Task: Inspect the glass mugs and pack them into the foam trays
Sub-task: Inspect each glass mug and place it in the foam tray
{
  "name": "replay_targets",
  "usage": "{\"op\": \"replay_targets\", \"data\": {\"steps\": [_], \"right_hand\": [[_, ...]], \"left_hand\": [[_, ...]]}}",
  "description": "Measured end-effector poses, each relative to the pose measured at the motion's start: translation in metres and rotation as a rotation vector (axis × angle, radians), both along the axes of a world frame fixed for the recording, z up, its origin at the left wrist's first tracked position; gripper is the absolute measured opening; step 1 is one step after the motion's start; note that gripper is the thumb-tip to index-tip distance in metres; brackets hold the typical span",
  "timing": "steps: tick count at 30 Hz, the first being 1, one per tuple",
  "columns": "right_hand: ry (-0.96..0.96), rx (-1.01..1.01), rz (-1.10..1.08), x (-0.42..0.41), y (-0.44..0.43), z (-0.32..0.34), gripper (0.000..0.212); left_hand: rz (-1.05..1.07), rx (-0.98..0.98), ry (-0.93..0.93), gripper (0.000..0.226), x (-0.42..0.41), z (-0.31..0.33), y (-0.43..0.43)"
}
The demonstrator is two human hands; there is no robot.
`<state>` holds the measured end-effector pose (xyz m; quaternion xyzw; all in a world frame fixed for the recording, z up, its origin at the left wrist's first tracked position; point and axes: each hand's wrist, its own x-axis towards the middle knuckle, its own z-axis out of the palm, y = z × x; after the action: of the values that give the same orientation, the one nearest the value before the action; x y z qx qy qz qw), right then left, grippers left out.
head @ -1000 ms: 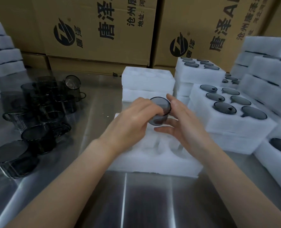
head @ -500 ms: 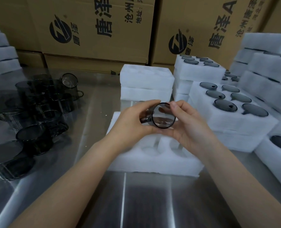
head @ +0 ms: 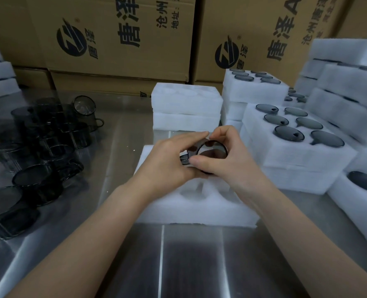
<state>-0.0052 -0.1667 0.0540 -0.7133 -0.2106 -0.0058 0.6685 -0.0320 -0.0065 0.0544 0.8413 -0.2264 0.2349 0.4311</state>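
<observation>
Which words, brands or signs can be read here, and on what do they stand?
"唐泽": large, on the left cardboard box; also small beside its round logo.
"沧州", "地址": same box, rest cut off.
"唐泽 A": right cardboard box, cut off.
"沧州唐泽": same box; the smaller line beside it is blurred.
Glass mugs, foam trays: no text.

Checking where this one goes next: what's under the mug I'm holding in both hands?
Under the mug lies a white foam tray, with empty pockets showing near its front. The left hand and right hand cover the part directly beneath.
</observation>
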Motion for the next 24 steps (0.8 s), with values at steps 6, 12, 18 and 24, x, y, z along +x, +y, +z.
{"op": "replay_targets", "data": {"steps": [6, 12, 18, 24], "right_hand": [[0.046, 0.111, 0.123, 0.003, -0.006, 0.001, 0.061], [0.201, 0.325, 0.351, 0.004, -0.011, 0.008, 0.047], [0.278, 0.410, 0.314, 0.005, -0.013, 0.010, 0.032], [0.205, 0.340, 0.142, -0.001, -0.009, 0.010, 0.022]], "left_hand": [[-0.037, -0.245, 0.179, 0.059, 0.004, -0.001, 0.003], [-0.048, -0.335, 0.221, 0.063, 0.007, 0.002, 0.008], [-0.091, -0.306, 0.174, 0.066, 0.004, 0.003, 0.007], [-0.039, -0.138, 0.084, 0.065, -0.003, 0.002, 0.001]]}}
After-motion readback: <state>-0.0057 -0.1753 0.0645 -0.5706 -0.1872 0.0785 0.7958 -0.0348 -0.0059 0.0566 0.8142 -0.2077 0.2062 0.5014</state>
